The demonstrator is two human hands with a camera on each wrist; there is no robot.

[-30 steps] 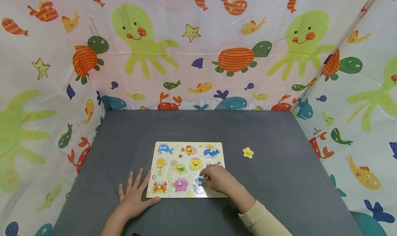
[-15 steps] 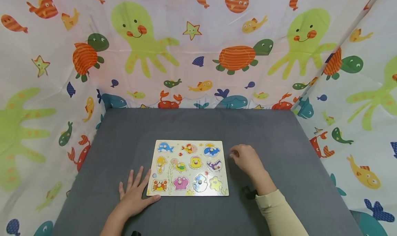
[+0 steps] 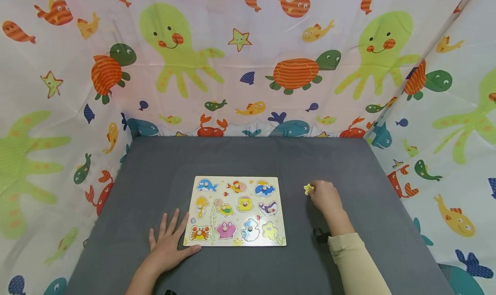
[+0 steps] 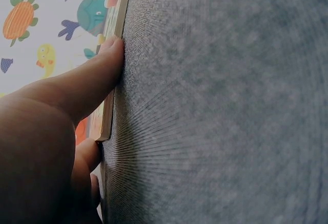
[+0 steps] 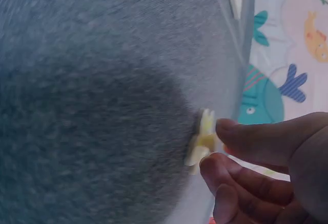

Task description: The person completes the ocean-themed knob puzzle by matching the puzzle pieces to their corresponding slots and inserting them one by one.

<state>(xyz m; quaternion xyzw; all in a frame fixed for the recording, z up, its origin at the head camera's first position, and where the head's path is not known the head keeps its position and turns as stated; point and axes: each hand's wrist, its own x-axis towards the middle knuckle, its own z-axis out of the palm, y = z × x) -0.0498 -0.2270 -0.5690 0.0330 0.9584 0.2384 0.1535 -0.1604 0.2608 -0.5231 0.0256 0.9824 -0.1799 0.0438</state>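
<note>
My right hand [image 3: 326, 199] pinches a yellow star puzzle piece [image 3: 308, 189] between thumb and fingertips, to the right of the board. In the right wrist view the star piece [image 5: 206, 131] stands tilted on edge, close over the grey cloth. A wooden peg puzzle board [image 3: 240, 218] holds several knobbed sea-animal pieces, among them a crab [image 3: 199, 233] and a seahorse piece [image 3: 250, 229]. A star-shaped spot [image 3: 269, 230] at its lower right corner shows no knob. My left hand [image 3: 165, 247] lies with fingers spread at the board's lower left corner, its thumb [image 4: 97, 78] along the near edge.
Grey cloth [image 3: 248, 157] covers the table. Curtains [image 3: 248, 62] printed with sea animals rise at the back and both sides. A dark wrist device [image 3: 321, 235] shows beside the right wrist.
My right hand has left the seahorse piece on the board and moved right to the star piece, which it now pinches and tilts. My left hand has stayed in place.
</note>
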